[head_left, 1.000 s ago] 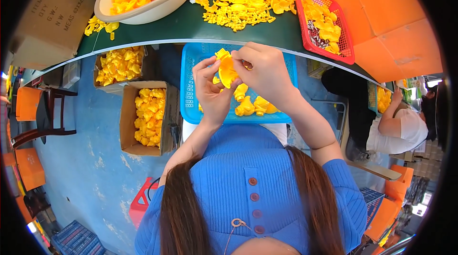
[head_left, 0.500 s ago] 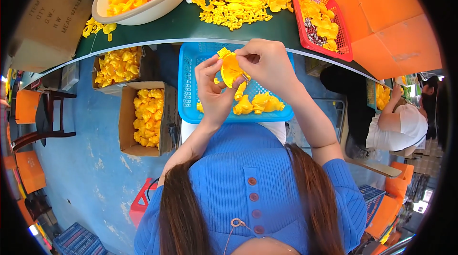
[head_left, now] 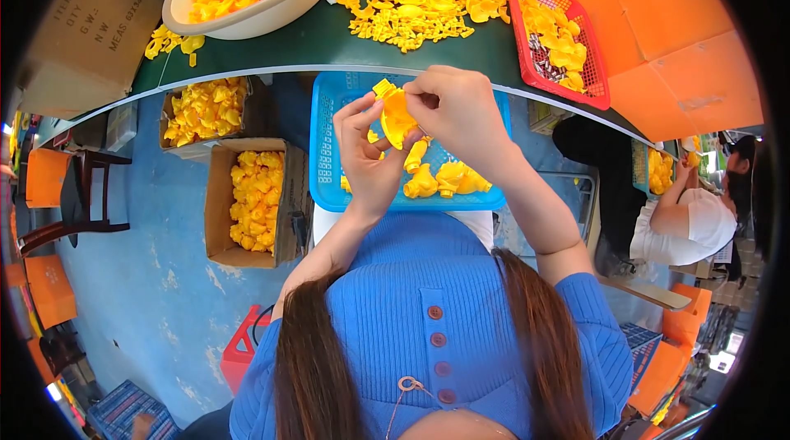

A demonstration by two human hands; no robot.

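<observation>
My left hand (head_left: 366, 148) grips a hollow yellow plastic shell (head_left: 397, 121) from its left side, thumb below and fingers along its edge. The shell has a ridged, cap-like end at the top and a curved open inside. My right hand (head_left: 462, 115) pinches at the shell's right edge with thumb and forefinger. Whether a small part sits in that pinch is hidden. Both hands are over a blue plastic basket (head_left: 323, 169) that rests on my lap. Several yellow plastic parts (head_left: 462, 178) lie in the basket below my hands.
A green-topped table (head_left: 271, 52) bears a white basin (head_left: 255, 27), heaps of yellow pieces (head_left: 411, 8) and a red basket (head_left: 599, 70). Cardboard boxes (head_left: 216, 230) of yellow parts stand on the floor at left, near a red container (head_left: 239, 351). At right sits another person (head_left: 687, 222).
My hands keep nearly the same hold on the shell, with slight finger shifts. At the lower left, a bit of skin and a dark shape have come into view near a blue crate.
</observation>
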